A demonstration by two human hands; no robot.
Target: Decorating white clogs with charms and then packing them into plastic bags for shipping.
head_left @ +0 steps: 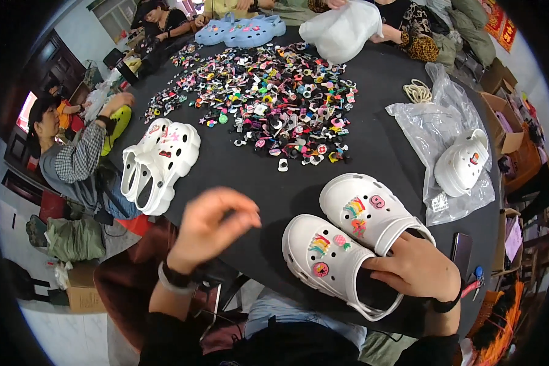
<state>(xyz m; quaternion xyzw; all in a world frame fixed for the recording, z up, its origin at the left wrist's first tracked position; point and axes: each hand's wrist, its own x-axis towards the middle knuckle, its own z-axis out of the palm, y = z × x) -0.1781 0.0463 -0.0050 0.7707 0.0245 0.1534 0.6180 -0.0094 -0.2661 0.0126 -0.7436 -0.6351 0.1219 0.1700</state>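
Note:
My right hand (pixel 426 268) grips a pair of white clogs at their openings. One finger reaches into the near clog (pixel 302 259), and others are hidden inside the far clog (pixel 338 198). Rainbow, pineapple and round pink charms decorate their toes. My left hand (pixel 216 229) hovers over the table's near edge, left of the pair, its fingers curved and blurred by motion; no object shows in it. Beyond both hands lies a wide pile of small colourful shoe charms (pixel 274 104). A single white charm (pixel 282 165) sits at the pile's near edge.
Thick-soled white clogs (pixel 180 146) stand left on the black table (pixel 238 168). At right, a white clog (pixel 460 165) rests on clear plastic bags (pixel 418 125), near rubber bands (pixel 417 91), a phone (pixel 461 250) and red-handled pliers (pixel 471 287). Blue clogs (pixel 244 33) and co-workers line the far side.

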